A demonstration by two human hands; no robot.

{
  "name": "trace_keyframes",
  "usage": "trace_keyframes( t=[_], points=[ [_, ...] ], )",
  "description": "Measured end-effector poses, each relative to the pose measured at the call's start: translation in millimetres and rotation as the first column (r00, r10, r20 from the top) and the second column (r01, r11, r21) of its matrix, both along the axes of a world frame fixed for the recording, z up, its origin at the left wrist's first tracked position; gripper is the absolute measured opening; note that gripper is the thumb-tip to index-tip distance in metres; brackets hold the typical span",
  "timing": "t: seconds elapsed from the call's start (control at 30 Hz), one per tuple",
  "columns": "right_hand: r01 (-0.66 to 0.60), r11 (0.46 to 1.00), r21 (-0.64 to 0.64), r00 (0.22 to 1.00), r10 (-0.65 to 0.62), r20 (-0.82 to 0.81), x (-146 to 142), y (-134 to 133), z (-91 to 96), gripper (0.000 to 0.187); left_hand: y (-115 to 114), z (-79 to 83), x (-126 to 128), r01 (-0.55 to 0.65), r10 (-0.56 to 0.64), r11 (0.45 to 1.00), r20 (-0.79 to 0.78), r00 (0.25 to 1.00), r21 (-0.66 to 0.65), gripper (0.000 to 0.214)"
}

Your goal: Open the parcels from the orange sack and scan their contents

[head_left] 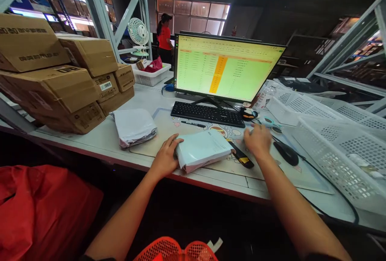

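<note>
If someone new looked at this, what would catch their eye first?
Probably the glowing yellow-green monitor, standing behind the keyboard. Next, the brown cartons stacked at the picture's left, then the white package in front, touched by the left hand.

My left hand [165, 154] rests on the smooth, faintly glossy skin of a white box [203, 147]. Beside it I see a white parcel [134, 125] in creased, shiny plastic-looking wrap. The stacked cartons [80, 54] are matt brown cardboard. My keyboard [208, 113] is black plastic, the mouse [286, 153] smoother plastic, the white basket [328, 148] perforated plastic. The desk [99, 137] looks smooth, the upright post [97, 11] metal, the red bundle [51, 208] soft, wrinkled fabric.
</note>
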State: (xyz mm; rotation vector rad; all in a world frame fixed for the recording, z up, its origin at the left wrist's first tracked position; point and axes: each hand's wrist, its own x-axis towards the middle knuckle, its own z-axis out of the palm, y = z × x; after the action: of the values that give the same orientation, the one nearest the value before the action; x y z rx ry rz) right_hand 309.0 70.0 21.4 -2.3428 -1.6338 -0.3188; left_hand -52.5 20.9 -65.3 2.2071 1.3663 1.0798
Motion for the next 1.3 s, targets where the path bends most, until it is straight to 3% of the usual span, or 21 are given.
trace_keyframes(
  t=[0.13, 0.23, 0.37, 0.53, 0.63, 0.77, 0.87, 0.97, 1.07, 1.17, 1.2, 1.23, 1.3],
  points=[
    [-0.192, 0.953, -0.233, 0.978, 0.166, -0.123, -28, 49, 0.3, 0.049, 2, -0.8, -2, 0.005, -0.005, 1.000, -0.003, 1.000, 0.011, 0.062],
    [-0.210, 0.938, -0.276, 0.973, 0.174, -0.152, -37, 76, -7.8, 0.053, 2, -0.9, -2, 0.002, -0.002, 1.000, -0.009, 1.000, 0.007, 0.061],
    [-0.213, 0.926, -0.311, 0.971, 0.165, -0.173, -36, 91, -10.7, 0.052, 2, -0.1, -2, -0.005, 0.005, 1.000, -0.007, 1.000, -0.017, 0.062],
    [-0.294, 0.916, -0.274, 0.944, 0.234, -0.233, -36, 87, 7.1, 0.049, 1, 0.8, -1, -0.007, 0.007, 1.000, 0.003, 1.000, -0.014, 0.063],
    [-0.464, 0.844, -0.270, 0.867, 0.370, -0.333, -48, 77, 15.4, 0.048, 1, -0.6, -2, -0.007, 0.005, 0.998, 0.033, 0.999, 0.059, 0.059],
    [-0.660, 0.706, -0.258, 0.721, 0.498, -0.481, -72, 59, 20.8, 0.046, -2, -7.2, -4, -0.045, 0.021, 0.961, 0.092, 0.996, 0.271, 0.056],
    [-0.703, 0.692, -0.164, 0.643, 0.520, -0.563, -81, 39, 29.4, 0.065, -5, -14.9, -9, -0.082, 0.019, 0.877, 0.137, 0.990, 0.473, 0.055],
    [-0.692, 0.717, -0.085, 0.585, 0.487, -0.649, -75, 7, 38.3, 0.070, -4, -20.4, -14, -0.065, -0.030, 0.817, 0.155, 0.988, 0.573, 0.049],
    [-0.601, 0.799, -0.020, 0.586, 0.424, -0.690, -43, -44, 42.5, 0.061, 4, -22.1, -17, -0.003, -0.087, 0.813, 0.126, 0.988, 0.582, 0.045],
    [-0.338, 0.937, 0.091, 0.661, 0.305, -0.686, 23, -131, 48.8, 0.065, 11, -20.8, -17, -0.020, -0.075, 0.866, 0.170, 0.982, 0.500, 0.053],
    [-0.132, 0.974, 0.182, 0.673, 0.223, -0.705, 51, -170, 52.1, 0.065, 11, -19.3, -17, -0.032, -0.065, 0.893, 0.200, 0.978, 0.448, 0.055],
    [0.095, 0.958, 0.269, 0.690, 0.131, -0.711, 79, -214, 55.1, 0.063, 10, -17.1, -17, -0.037, -0.057, 0.920, 0.228, 0.972, 0.390, 0.056],
    [0.446, 0.770, 0.456, 0.780, -0.085, -0.620, 131, -313, 55.5, 0.064, 4, -10.1, -19, -0.060, -0.025, 0.955, 0.281, 0.959, 0.290, 0.051]
  ],
)
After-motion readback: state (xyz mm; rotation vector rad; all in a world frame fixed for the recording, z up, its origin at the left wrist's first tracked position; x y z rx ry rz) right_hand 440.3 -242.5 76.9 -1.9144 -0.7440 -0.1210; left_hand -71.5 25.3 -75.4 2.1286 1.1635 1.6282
